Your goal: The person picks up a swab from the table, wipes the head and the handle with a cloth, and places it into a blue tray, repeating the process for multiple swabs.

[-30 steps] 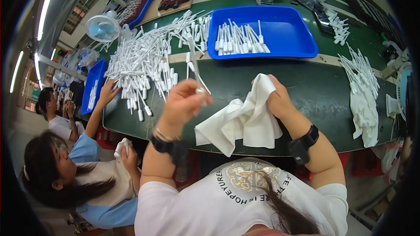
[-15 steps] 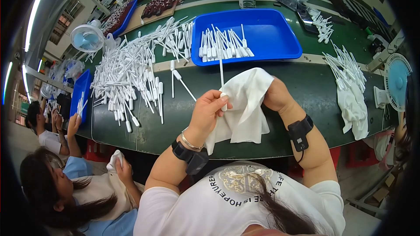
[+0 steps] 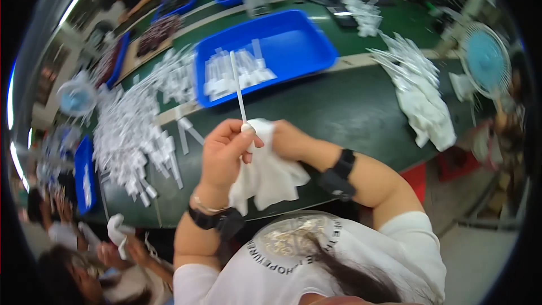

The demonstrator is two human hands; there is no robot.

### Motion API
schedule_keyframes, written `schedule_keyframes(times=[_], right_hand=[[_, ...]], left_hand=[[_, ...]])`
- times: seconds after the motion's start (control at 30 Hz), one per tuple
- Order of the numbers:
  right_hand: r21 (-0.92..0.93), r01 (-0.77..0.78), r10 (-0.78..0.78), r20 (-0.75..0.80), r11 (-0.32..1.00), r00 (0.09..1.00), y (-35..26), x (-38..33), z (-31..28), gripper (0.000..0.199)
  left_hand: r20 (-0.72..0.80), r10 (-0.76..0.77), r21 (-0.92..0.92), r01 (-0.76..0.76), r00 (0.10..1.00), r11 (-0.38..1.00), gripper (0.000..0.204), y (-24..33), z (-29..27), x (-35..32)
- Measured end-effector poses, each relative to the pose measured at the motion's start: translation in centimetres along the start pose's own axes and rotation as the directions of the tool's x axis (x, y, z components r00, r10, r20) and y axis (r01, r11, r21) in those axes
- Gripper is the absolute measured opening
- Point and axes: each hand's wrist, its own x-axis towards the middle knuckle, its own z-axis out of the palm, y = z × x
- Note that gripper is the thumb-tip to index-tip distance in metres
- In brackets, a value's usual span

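Note:
My left hand (image 3: 224, 152) pinches the lower end of a thin white plastic stick (image 3: 237, 85), which points up and away over the green table (image 3: 350, 101). My right hand (image 3: 288, 140) grips a crumpled white cloth (image 3: 265, 172) that wraps the base of the stick between both hands. Each wrist carries a black band. Beyond my hands stands a blue tray (image 3: 282, 45) holding several similar white pieces.
A large heap of white plastic pieces (image 3: 132, 130) lies at the left of the table, another pile with a white cloth (image 3: 423, 90) at the right. A small blue fan (image 3: 485, 59) stands far right. Other people work at the lower left (image 3: 84, 260). More blue trays stand at the back.
My hands have come together; the left hand brought the white stick into the cloth, and it now stands upright. The camera view has shifted right and is blurred.

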Motion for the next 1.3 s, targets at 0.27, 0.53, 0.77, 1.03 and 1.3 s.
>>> schedule_keyframes(times=[0.27, 0.53, 0.77, 1.03, 1.3], right_hand=[[-0.428, 0.22, -0.257, -0.031, 0.877, 0.966, 0.5, -4.8, -2.6, 0.028], [-0.555, 0.433, -0.477, 0.074, 0.71, 0.876, 1.5, -5.4, -5.4, 0.038], [-0.343, 0.694, -0.656, 0.239, 0.632, 0.716, 4.6, 0.3, -1.3, 0.047], [-0.06, 0.144, -0.133, 0.151, 0.988, 0.98, -0.1, -0.6, 0.4, 0.031], [0.078, 0.016, -0.026, 0.133, 0.997, 0.991, 0.2, -0.6, 0.9, 0.027]], left_hand=[[0.464, -0.483, 0.365, 0.336, 0.743, 0.868, 0.023, -4.7, 18.4, 13.0], [0.458, -0.298, 0.146, 0.26, 0.838, 0.955, 0.022, -8.0, 28.9, 19.8], [0.606, -0.261, 0.391, 0.004, 0.751, 0.92, 0.024, 1.7, 18.0, 13.2], [0.011, -0.051, 0.861, 0.017, 0.999, 0.509, 0.018, 11.5, -10.1, 4.0], [0.316, 0.269, 0.94, -0.261, 0.91, -0.22, 0.019, 2.4, -19.0, 2.6]])
